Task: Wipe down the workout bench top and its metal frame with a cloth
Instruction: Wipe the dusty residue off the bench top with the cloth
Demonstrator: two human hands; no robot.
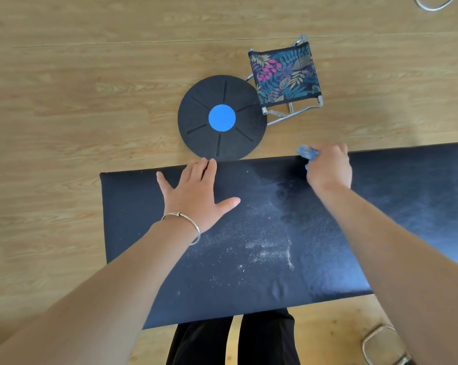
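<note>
Head view: the black padded bench top [133, 206] runs from left to right across the near half of the scene, above a wooden floor [64, 101]. The left hand [193, 193] lies flat on the pad towards its left end, fingers straight and spread, their tips reaching the far edge; it holds nothing. A thin silver bracelet [188, 219] circles that wrist. The right hand [329, 169] is at the far edge further right, its fingers curled round a bunched blue cloth [307, 152], which pokes out to the left of the fist just at the pad's edge. Between the 2 arms a patch of white dust [264, 248] speckles the pad, with a paler streak leading up towards the right hand.

On the floor just beyond the bench sits a round black balance board [221, 117] with a blue centre. Beside it on the right stands a small folding stool [286, 75] with a leaf-print seat. Black trousers [249, 343] show below the near edge.
</note>
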